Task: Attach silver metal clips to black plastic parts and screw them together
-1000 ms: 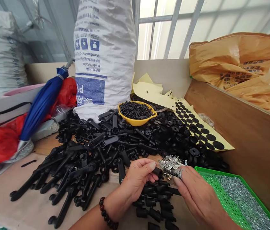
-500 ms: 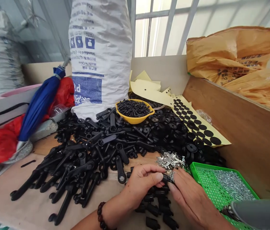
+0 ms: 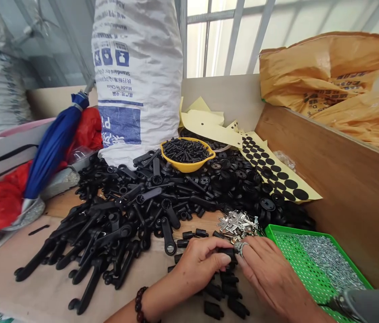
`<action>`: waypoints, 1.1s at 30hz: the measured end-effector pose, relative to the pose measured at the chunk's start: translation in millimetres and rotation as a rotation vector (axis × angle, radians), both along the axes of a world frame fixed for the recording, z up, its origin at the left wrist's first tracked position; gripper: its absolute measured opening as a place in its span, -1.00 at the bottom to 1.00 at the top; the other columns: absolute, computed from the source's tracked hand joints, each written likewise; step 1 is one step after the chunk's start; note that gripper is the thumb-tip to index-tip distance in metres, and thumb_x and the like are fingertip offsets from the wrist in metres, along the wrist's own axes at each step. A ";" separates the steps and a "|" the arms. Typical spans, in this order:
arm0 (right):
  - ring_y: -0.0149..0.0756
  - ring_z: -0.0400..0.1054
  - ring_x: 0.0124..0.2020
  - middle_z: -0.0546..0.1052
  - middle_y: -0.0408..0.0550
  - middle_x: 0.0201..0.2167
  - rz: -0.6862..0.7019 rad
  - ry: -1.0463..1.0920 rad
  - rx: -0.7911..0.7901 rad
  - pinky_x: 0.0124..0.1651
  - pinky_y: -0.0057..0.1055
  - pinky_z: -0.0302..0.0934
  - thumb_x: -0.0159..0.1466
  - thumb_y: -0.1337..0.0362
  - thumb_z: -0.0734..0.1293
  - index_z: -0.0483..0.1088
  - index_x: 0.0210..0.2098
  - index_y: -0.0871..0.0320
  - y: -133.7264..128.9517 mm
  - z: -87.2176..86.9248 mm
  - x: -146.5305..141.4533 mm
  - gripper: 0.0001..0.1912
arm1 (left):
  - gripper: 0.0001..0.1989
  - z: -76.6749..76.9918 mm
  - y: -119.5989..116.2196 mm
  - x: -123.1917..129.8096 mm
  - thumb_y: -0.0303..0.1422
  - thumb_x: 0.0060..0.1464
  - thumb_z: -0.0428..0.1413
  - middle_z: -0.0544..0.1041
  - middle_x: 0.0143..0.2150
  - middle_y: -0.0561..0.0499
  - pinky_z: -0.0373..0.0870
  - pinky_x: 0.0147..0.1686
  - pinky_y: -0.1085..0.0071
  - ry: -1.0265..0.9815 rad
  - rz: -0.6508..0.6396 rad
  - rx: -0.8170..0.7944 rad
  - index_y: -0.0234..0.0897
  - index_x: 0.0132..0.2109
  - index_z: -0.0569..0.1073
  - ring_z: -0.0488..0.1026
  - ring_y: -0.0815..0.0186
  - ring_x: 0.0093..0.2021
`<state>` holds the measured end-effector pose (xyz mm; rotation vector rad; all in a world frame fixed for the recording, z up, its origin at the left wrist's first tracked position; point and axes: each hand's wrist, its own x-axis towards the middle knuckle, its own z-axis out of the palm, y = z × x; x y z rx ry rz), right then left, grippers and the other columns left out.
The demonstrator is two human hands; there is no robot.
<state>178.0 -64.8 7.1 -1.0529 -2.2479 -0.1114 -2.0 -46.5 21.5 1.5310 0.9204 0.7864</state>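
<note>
My left hand pinches a short black plastic cylinder between thumb and fingers. At its right end my right hand, with a ring on one finger, has its fingertips pressed together; whatever lies between them is hidden. Both hands meet over a scatter of similar black plastic cylinders, some under the hands and some just beyond them. Behind my right hand lies a small pile of shiny metal clips.
Black plastic arms are heaped at left, round black discs behind. A yellow bowl holds small black ribbed parts. At right stand a green tray of small metal pieces, a grey tool and a wooden side board.
Both hands have shifted slightly towards me, still together at the black cylinder. More loose cylinders show beyond my left hand. The camera view has moved a little.
</note>
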 end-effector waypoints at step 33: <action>-0.30 0.30 -0.40 0.39 -0.08 -0.45 0.043 0.177 -0.103 -0.33 -0.38 0.21 0.34 0.41 0.06 0.26 -0.34 0.11 -17.5 -0.1 -4.8 -0.78 | -0.75 0.7 -15.2 -0.8 -0.43 0.10 0.05 0.55 -0.50 0.02 0.37 -0.43 0.48 0.024 0.009 0.074 -0.34 -0.11 0.55 0.47 0.31 -0.49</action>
